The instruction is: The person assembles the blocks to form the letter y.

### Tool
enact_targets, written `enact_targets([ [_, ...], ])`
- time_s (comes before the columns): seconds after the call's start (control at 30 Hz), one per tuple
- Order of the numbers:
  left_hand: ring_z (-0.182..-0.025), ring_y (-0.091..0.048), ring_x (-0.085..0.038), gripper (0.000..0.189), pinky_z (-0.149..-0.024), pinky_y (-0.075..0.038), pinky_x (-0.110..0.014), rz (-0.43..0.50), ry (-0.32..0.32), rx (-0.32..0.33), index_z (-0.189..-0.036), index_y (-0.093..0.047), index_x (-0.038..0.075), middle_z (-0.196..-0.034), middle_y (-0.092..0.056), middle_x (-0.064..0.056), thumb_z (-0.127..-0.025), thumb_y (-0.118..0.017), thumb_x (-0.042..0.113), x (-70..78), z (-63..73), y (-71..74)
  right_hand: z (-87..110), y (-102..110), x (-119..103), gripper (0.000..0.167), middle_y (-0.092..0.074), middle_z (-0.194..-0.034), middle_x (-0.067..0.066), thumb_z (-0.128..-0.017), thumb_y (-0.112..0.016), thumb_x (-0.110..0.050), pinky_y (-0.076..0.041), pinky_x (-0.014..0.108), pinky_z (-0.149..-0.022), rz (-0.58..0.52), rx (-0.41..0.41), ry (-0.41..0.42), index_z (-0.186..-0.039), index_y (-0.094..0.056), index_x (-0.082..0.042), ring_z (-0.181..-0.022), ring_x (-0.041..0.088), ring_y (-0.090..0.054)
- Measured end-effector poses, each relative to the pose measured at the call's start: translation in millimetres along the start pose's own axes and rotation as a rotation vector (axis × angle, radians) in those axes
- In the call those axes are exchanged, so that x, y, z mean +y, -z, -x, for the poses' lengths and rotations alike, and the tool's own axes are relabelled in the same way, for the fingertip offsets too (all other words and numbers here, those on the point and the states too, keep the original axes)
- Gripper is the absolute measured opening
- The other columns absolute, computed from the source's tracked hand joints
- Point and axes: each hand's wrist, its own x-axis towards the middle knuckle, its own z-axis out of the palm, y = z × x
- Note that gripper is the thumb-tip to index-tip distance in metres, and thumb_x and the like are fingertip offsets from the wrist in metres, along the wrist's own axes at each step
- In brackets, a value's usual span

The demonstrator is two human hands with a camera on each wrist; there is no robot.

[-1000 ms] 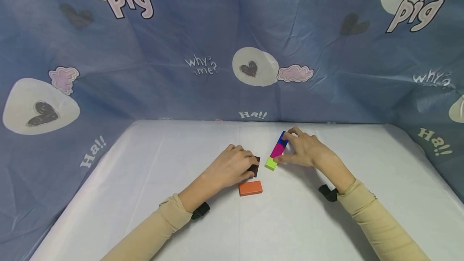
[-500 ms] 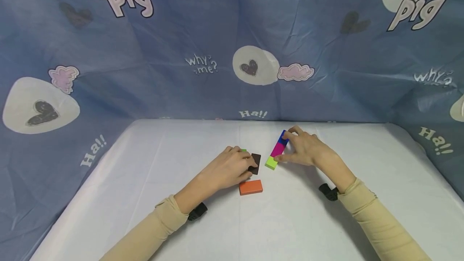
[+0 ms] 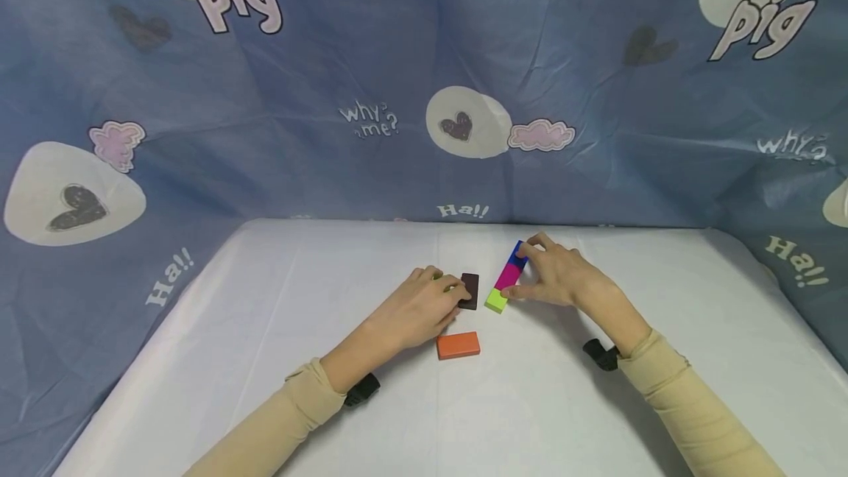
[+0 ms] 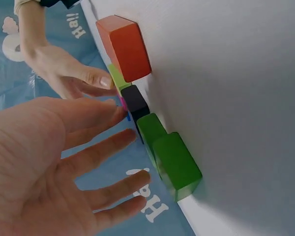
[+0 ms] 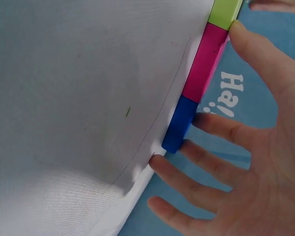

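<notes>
Three small blocks stand end to end in a slanted row: yellow-green (image 3: 495, 301), magenta (image 3: 509, 277) and blue (image 5: 181, 125). The right hand (image 3: 559, 274) lies along the row's right side, thumb at the yellow-green block and fingertips against the blue one. Just left of the row is a dark block (image 3: 470, 291). The left hand (image 3: 420, 308) reaches it with extended fingers, index fingertip at its left side. Two green blocks (image 4: 177, 164) show in the left wrist view, mostly covered by the left hand in the head view.
An orange block (image 3: 458, 345) lies on the white tabletop (image 3: 530, 403), nearer the person than the dark block. Behind the table's far edge hangs a blue printed cloth (image 3: 371, 182). A black strap device (image 3: 601, 354) is at the right wrist.
The dark block has slid away from the person and slightly right, closer to the colored row, with the left fingers at it. The right hand and the row stay in place.
</notes>
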Motion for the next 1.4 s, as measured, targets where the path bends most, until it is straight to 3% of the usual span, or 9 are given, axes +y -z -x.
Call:
enact_targets([
  [0.27, -0.131, -0.067, -0.034, 0.033, -0.109, -0.056, -0.048, -0.006, -0.011, 0.003, -0.141, -0.072, 0.02, -0.147, -0.071, -0.001, -0.109, -0.065, 0.023, 1.6, -3.0, -4.7, 0.6, 2.0, 0.5, 0.087, -0.052, -0.157, 0.022, -0.087, -0.079, -0.065, -0.049, 0.074, -0.106, 0.015, 0.0, 0.006, -0.153, -0.057, -0.012, -0.134, 0.049, -0.062],
  [0.57, -0.132, -0.067, -0.033, 0.028, -0.11, -0.055, -0.046, -0.004, -0.016, -0.006, -0.136, -0.073, 0.02, -0.145, -0.072, -0.001, -0.11, -0.062, 0.023, 6.5, -3.2, -4.6, -0.2, -0.3, 0.6, 0.089, -0.053, -0.156, 0.021, -0.086, -0.078, -0.068, -0.049, 0.074, -0.106, 0.01, -0.001, -0.002, -0.152, -0.058, -0.011, -0.13, 0.049, -0.064],
  [0.77, -0.131, -0.067, -0.033, 0.032, -0.111, -0.055, -0.047, -0.004, -0.017, -0.009, -0.14, -0.072, 0.022, -0.146, -0.071, -0.001, -0.11, -0.063, 0.023, 8.1, -4.7, -4.8, -0.3, -0.8, 1.2, 0.088, -0.053, -0.156, 0.021, -0.087, -0.078, -0.068, -0.048, 0.074, -0.107, 0.003, 0.0, 0.0, -0.152, -0.058, -0.011, -0.132, 0.047, -0.064],
  [1.0, -0.131, -0.066, -0.036, 0.04, -0.112, -0.055, -0.047, -0.028, -0.022, -0.005, -0.146, -0.069, 0.019, -0.148, -0.068, -0.004, -0.106, -0.066, 0.013, 10.4, -6.8, -6.3, 0.5, 0.4, 1.4, 0.09, -0.052, -0.156, 0.021, -0.086, -0.077, -0.071, -0.048, 0.074, -0.106, 0.004, 0.002, -0.003, -0.152, -0.058, -0.012, -0.125, 0.049, -0.068],
  [1.4, -0.132, -0.065, -0.037, 0.039, -0.113, -0.054, -0.05, -0.017, -0.012, -0.002, -0.148, -0.066, 0.019, -0.15, -0.066, -0.004, -0.109, -0.062, 0.017, 12.8, -13.2, -9.5, 1.6, 1.3, 1.5, 0.085, -0.052, -0.158, 0.019, -0.087, -0.078, -0.069, -0.05, 0.071, -0.105, -0.01, 0.001, -0.013, -0.149, -0.06, -0.015, -0.115, 0.046, -0.071],
])
